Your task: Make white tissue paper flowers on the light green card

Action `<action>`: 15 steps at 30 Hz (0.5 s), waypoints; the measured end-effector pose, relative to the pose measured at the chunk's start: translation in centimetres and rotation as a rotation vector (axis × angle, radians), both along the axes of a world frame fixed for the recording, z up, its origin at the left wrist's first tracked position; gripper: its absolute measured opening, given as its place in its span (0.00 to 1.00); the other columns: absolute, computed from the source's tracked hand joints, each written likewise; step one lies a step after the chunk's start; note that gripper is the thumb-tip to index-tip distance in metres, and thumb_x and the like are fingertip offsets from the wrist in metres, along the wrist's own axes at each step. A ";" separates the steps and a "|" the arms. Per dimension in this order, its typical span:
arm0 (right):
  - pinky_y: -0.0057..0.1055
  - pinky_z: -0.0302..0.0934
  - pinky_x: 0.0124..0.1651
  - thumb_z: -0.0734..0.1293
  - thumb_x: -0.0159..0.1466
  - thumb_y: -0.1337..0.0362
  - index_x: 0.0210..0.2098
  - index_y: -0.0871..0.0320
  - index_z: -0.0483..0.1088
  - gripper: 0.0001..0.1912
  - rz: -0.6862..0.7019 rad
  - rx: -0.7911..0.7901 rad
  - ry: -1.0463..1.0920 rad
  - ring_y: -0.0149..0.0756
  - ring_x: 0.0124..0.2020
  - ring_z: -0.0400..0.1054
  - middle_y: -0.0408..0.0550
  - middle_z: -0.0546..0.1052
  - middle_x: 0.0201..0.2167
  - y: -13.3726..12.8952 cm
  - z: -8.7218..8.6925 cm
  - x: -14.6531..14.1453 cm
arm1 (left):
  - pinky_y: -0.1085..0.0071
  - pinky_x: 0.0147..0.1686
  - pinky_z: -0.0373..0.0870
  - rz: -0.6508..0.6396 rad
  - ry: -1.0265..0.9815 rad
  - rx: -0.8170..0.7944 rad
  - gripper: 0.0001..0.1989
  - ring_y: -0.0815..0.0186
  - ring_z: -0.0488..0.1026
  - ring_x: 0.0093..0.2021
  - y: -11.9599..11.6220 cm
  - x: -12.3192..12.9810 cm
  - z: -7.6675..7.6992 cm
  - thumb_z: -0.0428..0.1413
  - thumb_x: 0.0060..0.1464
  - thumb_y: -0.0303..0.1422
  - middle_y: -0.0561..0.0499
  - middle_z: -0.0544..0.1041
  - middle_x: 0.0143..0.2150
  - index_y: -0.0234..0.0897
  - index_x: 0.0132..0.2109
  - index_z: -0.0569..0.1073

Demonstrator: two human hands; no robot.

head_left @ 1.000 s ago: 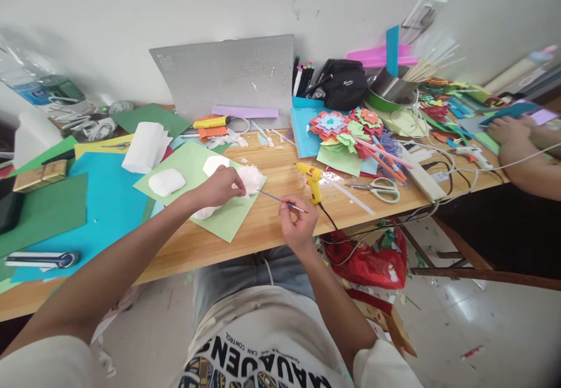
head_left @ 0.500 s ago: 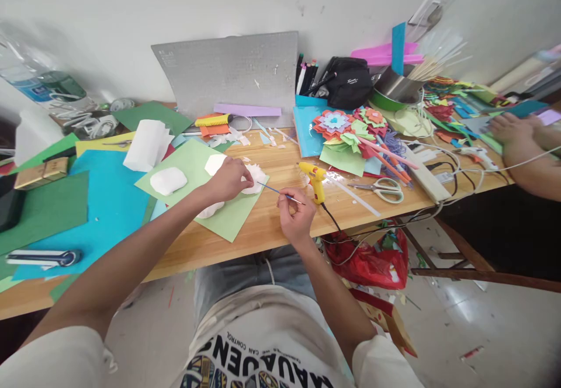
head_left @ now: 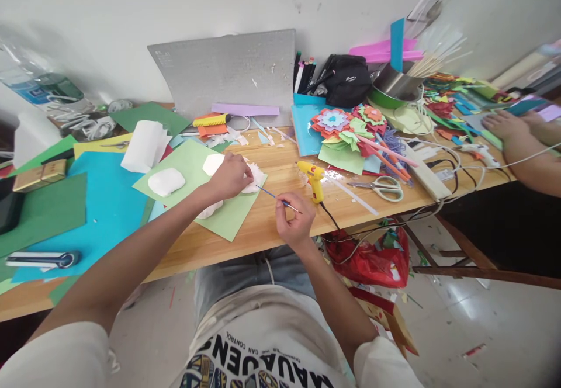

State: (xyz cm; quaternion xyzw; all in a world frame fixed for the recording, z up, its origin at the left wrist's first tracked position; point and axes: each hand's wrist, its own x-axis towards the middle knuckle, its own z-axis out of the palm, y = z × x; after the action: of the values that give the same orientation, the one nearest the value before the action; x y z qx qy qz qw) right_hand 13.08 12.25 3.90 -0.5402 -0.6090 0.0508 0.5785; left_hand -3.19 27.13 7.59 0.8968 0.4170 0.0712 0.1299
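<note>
My left hand [head_left: 233, 177] is closed, its fingertips pinching the edge of a ruffled white paper piece [head_left: 254, 179] on a light green sheet [head_left: 228, 224]. In my right hand [head_left: 294, 218] is a thin blue stick [head_left: 268, 192], possibly a fine brush, gripped between thumb and fingers. Its far tip meets the ruffled piece, close to my left fingers. Other white paper pieces lie on the same sheet: a rounded one [head_left: 166, 182] on the left, one [head_left: 212, 165] partly behind my left hand, and one [head_left: 210, 210] partly under my forearm.
A yellow glue gun [head_left: 313, 180] and scissors [head_left: 381, 187] lie right of my hands. Beyond them are paper flowers [head_left: 335, 122] and a power strip [head_left: 425, 172]. Blue paper [head_left: 109, 212] and a stapler [head_left: 42, 259] lie left. Another person's hand [head_left: 504, 125] rests at far right.
The stick's tip has shifted slightly lower and left against the ruffled paper piece, my right hand tilting with it. My left hand holds nearly the same pinch. The whole view has drifted slightly.
</note>
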 end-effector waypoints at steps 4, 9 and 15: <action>0.32 0.68 0.38 0.61 0.62 0.70 0.38 0.56 0.70 0.08 0.034 -0.009 -0.015 0.35 0.35 0.71 0.47 0.76 0.32 0.7 -0.4 -0.2 | 0.58 0.52 0.62 -0.005 -0.006 -0.007 0.12 0.53 0.67 0.46 -0.1 0.0 0.1 0.53 0.54 0.35 0.42 0.77 0.39 0.35 0.35 0.80; 0.30 0.67 0.35 0.61 0.62 0.71 0.38 0.56 0.70 0.08 0.041 0.022 -0.023 0.33 0.32 0.70 0.46 0.75 0.31 1.2 -0.3 -0.6 | 0.60 0.49 0.64 0.012 -0.002 -0.018 0.12 0.52 0.70 0.46 -0.3 0.1 0.3 0.52 0.54 0.33 0.43 0.78 0.38 0.34 0.35 0.79; 0.28 0.67 0.32 0.60 0.62 0.71 0.37 0.56 0.68 0.08 0.015 0.002 -0.059 0.32 0.30 0.68 0.46 0.73 0.30 1.9 0.7 -1.0 | 0.61 0.47 0.65 0.022 -0.001 -0.009 0.11 0.52 0.70 0.45 -0.6 0.1 0.3 0.52 0.54 0.31 0.43 0.79 0.38 0.35 0.34 0.78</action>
State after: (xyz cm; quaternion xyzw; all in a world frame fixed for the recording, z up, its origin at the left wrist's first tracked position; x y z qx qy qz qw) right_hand 12.11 14.14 4.57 -0.5361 -0.6299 0.0387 0.5607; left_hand -3.08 26.58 7.93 0.8915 0.4272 0.0712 0.1332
